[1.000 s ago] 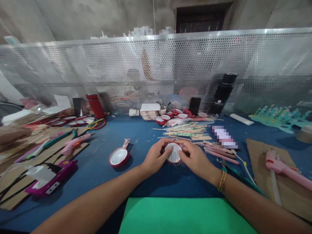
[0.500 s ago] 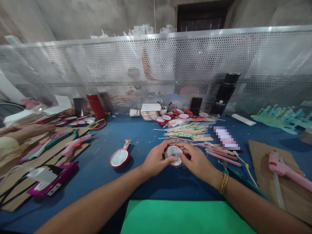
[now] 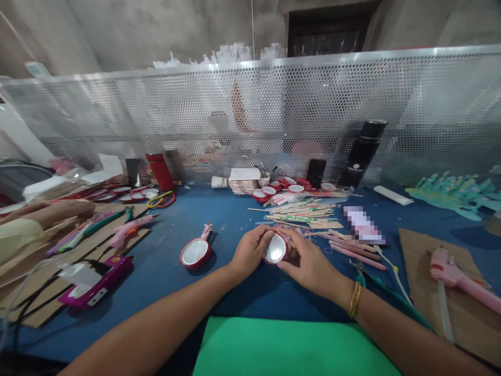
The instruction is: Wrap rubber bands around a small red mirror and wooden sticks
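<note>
Between both hands, over the blue table (image 3: 230, 219), is a small round red-rimmed disc (image 3: 275, 248) with a shiny silvery face turned up toward me. My left hand (image 3: 250, 253) grips its left edge, thumb along the top of the rim. Around its right side curl the fingers of my right hand (image 3: 307, 258), with the thumb below the rim. To the left lies a similar red-rimmed disc (image 3: 195, 253) with a short pinkish handle. Coloured rubber bands (image 3: 297, 230) lie just behind my hands.
Wooden sticks (image 3: 303, 215), pink sticks (image 3: 358, 253) and more red-rimmed discs (image 3: 287, 183) lie behind. Pink glue guns (image 3: 450, 269) rest at right and left, near a purple power strip (image 3: 97, 284). A co-worker's hand (image 3: 70, 211) is at far left. Green sheet (image 3: 293, 347) in front.
The disc has tilted and shifted slightly left in my hands. My left thumb has drawn back from its face to the rim, and my right thumb has moved lower.
</note>
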Tool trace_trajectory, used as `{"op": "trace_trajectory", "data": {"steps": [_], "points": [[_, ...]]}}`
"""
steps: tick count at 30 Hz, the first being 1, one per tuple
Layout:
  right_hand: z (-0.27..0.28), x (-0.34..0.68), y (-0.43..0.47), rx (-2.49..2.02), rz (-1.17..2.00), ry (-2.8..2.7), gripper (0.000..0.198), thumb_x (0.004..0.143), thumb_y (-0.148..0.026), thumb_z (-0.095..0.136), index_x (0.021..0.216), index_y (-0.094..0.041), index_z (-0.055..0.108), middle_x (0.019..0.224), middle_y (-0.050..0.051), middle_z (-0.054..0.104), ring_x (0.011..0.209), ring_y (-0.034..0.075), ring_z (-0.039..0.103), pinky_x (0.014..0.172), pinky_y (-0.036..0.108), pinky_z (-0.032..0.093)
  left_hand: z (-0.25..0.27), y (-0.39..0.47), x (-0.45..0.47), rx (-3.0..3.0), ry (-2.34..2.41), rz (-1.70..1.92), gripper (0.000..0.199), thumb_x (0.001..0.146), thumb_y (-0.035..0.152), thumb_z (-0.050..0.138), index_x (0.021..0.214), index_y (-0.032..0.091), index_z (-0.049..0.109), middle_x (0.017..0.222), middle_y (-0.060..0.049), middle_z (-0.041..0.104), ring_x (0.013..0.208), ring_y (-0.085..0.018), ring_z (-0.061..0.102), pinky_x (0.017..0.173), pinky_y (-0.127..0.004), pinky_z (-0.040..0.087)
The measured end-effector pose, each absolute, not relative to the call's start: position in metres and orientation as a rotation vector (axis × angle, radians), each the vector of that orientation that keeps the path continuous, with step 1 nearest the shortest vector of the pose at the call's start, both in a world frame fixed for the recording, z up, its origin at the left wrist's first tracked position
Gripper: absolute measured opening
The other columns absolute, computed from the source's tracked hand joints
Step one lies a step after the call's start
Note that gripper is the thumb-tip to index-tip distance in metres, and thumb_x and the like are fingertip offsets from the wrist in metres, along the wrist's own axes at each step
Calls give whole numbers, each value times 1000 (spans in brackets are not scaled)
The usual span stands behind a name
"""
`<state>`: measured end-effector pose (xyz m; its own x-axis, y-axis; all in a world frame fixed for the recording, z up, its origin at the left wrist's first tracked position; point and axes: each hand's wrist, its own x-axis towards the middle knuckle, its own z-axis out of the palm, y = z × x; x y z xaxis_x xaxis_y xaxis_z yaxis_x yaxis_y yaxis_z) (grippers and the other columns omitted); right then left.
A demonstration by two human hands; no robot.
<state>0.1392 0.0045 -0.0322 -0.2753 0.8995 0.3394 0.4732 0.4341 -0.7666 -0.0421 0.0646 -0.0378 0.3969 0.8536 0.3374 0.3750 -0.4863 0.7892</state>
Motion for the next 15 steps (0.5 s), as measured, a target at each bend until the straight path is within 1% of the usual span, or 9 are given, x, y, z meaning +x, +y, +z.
{"op": "trace_trajectory", "data": {"steps": [2, 5, 7, 8, 10, 11, 12, 13, 15], "points": [[-32, 139, 3, -1172, 610, -1964, 75, 74, -20, 70, 141, -25, 38, 107, 7, 67, 92, 23, 64, 82, 39, 50, -39, 64, -41, 2015, 1058, 1008, 37, 95, 46, 39, 99, 17, 62, 87, -3, 67, 79, -15, 60, 73, -27, 49], [-31, 140, 3, -1163, 483, -2013, 72, 73, -22, 72, 139, -27, 42, 125, 8, 62, 108, 26, 60, 93, 43, 46, -33, 61, -42, 2008, 1010, 1000, 38, 95, 46, 38, 110, 18, 59, 100, -6, 66, 90, -17, 61, 83, -31, 49], [-30, 140, 3, -1165, 469, -1996, 68, 75, -24, 70, 138, -27, 43, 130, 8, 59, 113, 27, 59, 96, 44, 45, -27, 60, -46, 2017, 947, 945, 42, 91, 48, 45, 120, 18, 54, 109, -8, 65, 96, -19, 61, 86, -34, 49], [-29, 140, 4, -1174, 477, -1977, 66, 77, -25, 69, 137, -26, 44, 131, 8, 59, 114, 26, 58, 96, 44, 45, -23, 59, -49, 2040, 907, 898, 49, 87, 49, 53, 125, 18, 51, 114, -9, 63, 100, -20, 61, 89, -36, 49], [-28, 140, 5, -1193, 508, -1937, 61, 77, -26, 68, 135, -26, 47, 129, 8, 60, 114, 26, 59, 97, 45, 45, -18, 60, -55, 2124, 818, 781, 76, 70, 48, 74, 133, 19, 44, 127, -12, 57, 114, -25, 56, 98, -41, 45], [-28, 140, 5, -1200, 526, -1918, 61, 77, -26, 69, 134, -25, 48, 129, 9, 61, 113, 26, 59, 97, 45, 45, -16, 60, -57, 2170, 782, 718, 89, 62, 46, 80, 137, 19, 41, 134, -14, 52, 122, -27, 52, 104, -43, 41], [-28, 140, 6, -1204, 541, -1904, 61, 76, -25, 69, 134, -25, 49, 128, 9, 61, 114, 26, 59, 98, 45, 45, -16, 60, -60, 2202, 763, 676, 97, 57, 45, 84, 139, 19, 38, 139, -15, 48, 127, -28, 48, 107, -44, 37], [-28, 139, 6, -1203, 552, -1894, 62, 75, -24, 69, 134, -24, 49, 129, 9, 61, 115, 26, 58, 99, 45, 44, -17, 60, -61, 2221, 763, 657, 101, 55, 44, 85, 140, 19, 37, 141, -16, 46, 130, -29, 45, 110, -45, 35], [-30, 139, 7, -1195, 556, -1893, 64, 74, -20, 69, 135, -24, 49, 132, 9, 60, 119, 26, 56, 102, 46, 42, -20, 59, -64, 2231, 794, 672, 96, 59, 43, 83, 140, 19, 38, 141, -16, 47, 130, -29, 46, 110, -46, 35]]}}
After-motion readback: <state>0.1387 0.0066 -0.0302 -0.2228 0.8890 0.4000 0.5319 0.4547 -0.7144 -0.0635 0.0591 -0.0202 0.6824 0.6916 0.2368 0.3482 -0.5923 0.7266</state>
